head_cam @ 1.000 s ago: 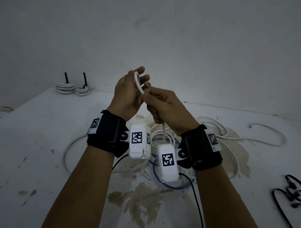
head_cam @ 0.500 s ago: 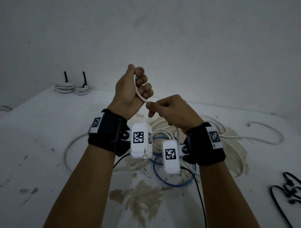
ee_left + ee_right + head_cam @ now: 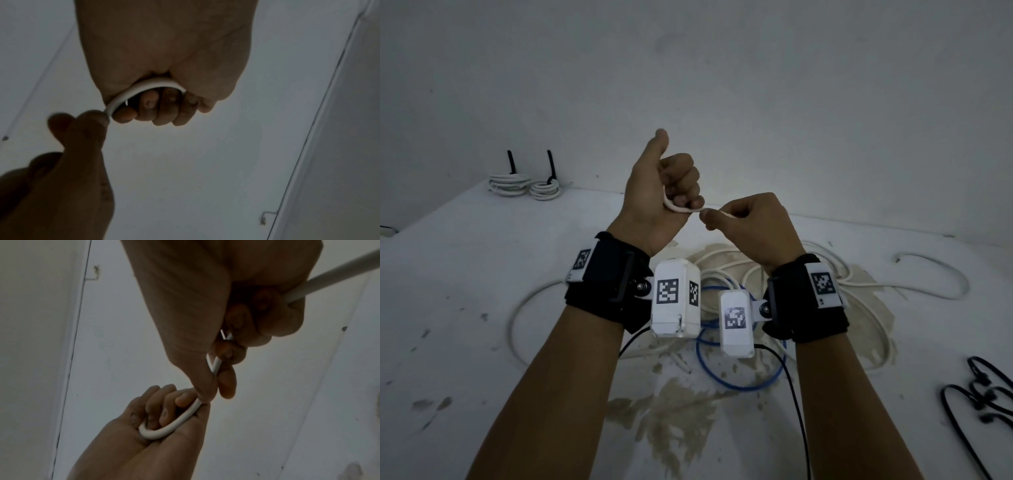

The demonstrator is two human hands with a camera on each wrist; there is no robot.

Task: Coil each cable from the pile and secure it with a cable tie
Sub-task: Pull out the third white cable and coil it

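**Inspector A:** What progress is recorded?

**Inspector B:** Two finished coils (image 3: 524,184), each bound with a black tie, are noted at the far left corner of the desk (image 3: 465,274). A loose pile (image 3: 739,274) of white cables and a blue cable (image 3: 739,380) remains unsorted at the middle of the desk. Spare black ties (image 3: 983,390) are seen by the right edge. The greater part of the task is judged outstanding.

**Inspector A:** And the cable in hand?

**Inspector B:** A white cable (image 3: 170,426) is held raised above the pile. Only a first loop is seen; the coil is judged barely begun, and no tie has been applied.

**Inspector A:** State of each grip?

**Inspector B:** The left hand (image 3: 664,195) is closed, fingers curled round the loop, thumb raised clear. The right hand (image 3: 750,222) is closed on the same cable, which is pinched between thumb and forefinger just beside the left fist, the slack trailing out behind the palm.
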